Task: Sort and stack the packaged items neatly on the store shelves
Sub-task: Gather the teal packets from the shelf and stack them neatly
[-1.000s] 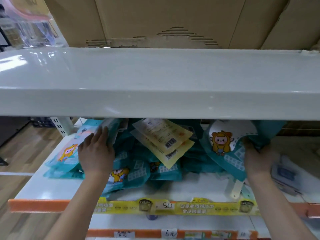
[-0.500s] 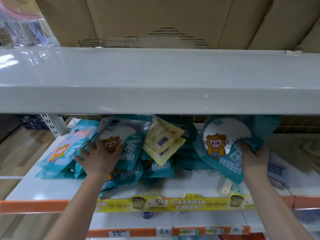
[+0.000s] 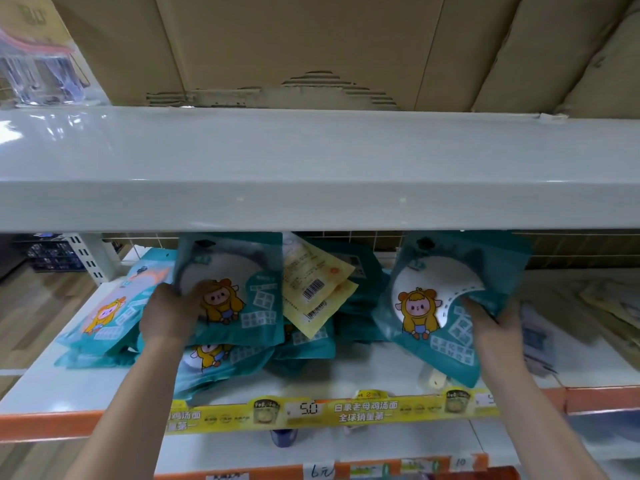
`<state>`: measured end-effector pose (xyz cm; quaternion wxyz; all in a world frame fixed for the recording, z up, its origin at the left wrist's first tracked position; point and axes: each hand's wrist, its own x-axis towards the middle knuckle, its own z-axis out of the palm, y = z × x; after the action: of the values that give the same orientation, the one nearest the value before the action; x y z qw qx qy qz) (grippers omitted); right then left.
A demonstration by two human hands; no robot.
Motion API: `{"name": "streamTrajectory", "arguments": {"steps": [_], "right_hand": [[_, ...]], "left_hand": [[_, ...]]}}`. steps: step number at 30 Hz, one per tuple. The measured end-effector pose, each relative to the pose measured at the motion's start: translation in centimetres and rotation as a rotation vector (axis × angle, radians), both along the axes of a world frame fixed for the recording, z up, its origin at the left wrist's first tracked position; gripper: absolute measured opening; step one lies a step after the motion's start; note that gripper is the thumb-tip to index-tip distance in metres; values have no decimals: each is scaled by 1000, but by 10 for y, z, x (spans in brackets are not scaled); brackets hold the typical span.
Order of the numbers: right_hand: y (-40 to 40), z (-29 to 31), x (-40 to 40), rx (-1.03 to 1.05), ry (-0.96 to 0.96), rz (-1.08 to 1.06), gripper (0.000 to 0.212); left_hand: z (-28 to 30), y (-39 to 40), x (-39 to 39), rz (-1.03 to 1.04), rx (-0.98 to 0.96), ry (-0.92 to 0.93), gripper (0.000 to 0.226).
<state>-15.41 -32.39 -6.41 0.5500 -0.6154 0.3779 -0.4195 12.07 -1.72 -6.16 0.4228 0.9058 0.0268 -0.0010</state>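
Left hand (image 3: 169, 315) gripped a teal pack (image 3: 239, 289) by its left edge, thumb across the white front panel beside the cartoon figure. Pack stood tilted, leaning back over the pile (image 3: 242, 355) of like teal packs on the shelf (image 3: 363, 375).

Right hand (image 3: 493, 323) held a second teal pack (image 3: 446, 306) at its right side, thumb pressed onto the front near the dotted white curve, other fingers hidden behind. This pack was raised off the shelf, tilted, its lower corner hanging toward the shelf's front edge. Well apart from the left pack.

Between the two: yellow packs (image 3: 315, 289), barcodes showing, lying slanted on top of more teal ones. At far left, another teal pack (image 3: 117, 306) lay flat and angled at the end of the pile.

Yellow price strip (image 3: 311, 408) ran along the shelf's front edge, reading 5.0; orange trim on either side. Upper shelf (image 3: 311, 168), white and glossy, hid the tops of the packs. Cardboard boxes (image 3: 311, 46) stood on it, with a clear plastic item (image 3: 41, 71) at left. Blurred flat goods lay right of the right hand, not identifiable.
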Motion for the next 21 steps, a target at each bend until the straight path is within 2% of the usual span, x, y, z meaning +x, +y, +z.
{"name": "streamTrajectory", "arguments": {"steps": [4, 9, 12, 18, 19, 21], "right_hand": [[-4, -13, -13, 154, 22, -10, 30], [-14, -17, -42, 353, -3, -19, 28], [-22, -18, -68, 400, -11, 6, 22], [-58, -21, -129, 436, 29, 1, 18], [-65, -21, -140, 438, 31, 8, 18], [-81, -20, -163, 448, 19, 21, 20]], "left_hand": [[12, -2, -18, 52, -601, -40, 18], [22, -20, -49, 23, -984, 3, 3], [23, -49, -75, -60, -1063, 31, 11], [-4, -108, -134, -30, -1096, 173, 67], [-4, -119, -147, -16, -1088, 188, 68], [4, -144, -182, -18, -1078, 226, 53]]}}
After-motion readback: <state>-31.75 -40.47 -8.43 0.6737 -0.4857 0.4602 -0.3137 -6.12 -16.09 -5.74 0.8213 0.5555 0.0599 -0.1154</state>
